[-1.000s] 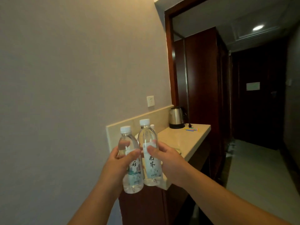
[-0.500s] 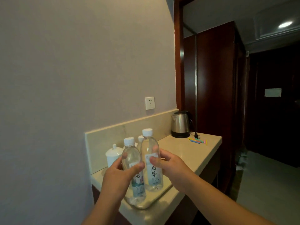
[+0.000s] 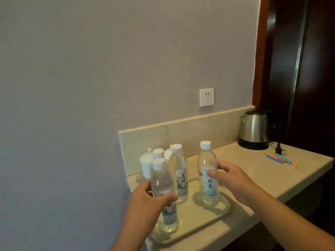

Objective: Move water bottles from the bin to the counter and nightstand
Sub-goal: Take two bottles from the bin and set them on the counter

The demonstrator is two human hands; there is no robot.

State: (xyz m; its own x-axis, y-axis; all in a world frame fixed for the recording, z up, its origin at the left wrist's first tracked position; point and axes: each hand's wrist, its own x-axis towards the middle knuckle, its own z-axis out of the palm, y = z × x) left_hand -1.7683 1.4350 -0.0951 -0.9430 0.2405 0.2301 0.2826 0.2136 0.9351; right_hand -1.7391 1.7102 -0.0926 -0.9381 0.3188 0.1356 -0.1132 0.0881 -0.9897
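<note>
My left hand point(image 3: 146, 205) grips a clear water bottle point(image 3: 163, 185) with a white cap, its base on the near left of a pale tray point(image 3: 201, 225) on the beige counter point(image 3: 253, 176). My right hand point(image 3: 230, 180) holds a second bottle point(image 3: 207, 171) by its middle, thumb on the label; it stands on the tray's right part. A third bottle point(image 3: 178, 171) stands free on the tray between them. Behind it only the white cap point(image 3: 158, 153) of another bottle shows.
Two white lidded cups point(image 3: 146, 163) sit at the counter's back left corner against the splashback. A steel kettle point(image 3: 253, 129) stands at the far right, with its plug point(image 3: 278, 150) and several coloured sachets point(image 3: 281, 158) beside it. A wall socket point(image 3: 206, 97) is above.
I have come closer to the counter. The two bottles, held close together before, have moved apart and down onto the tray. The bottles standing behind them have come into view.
</note>
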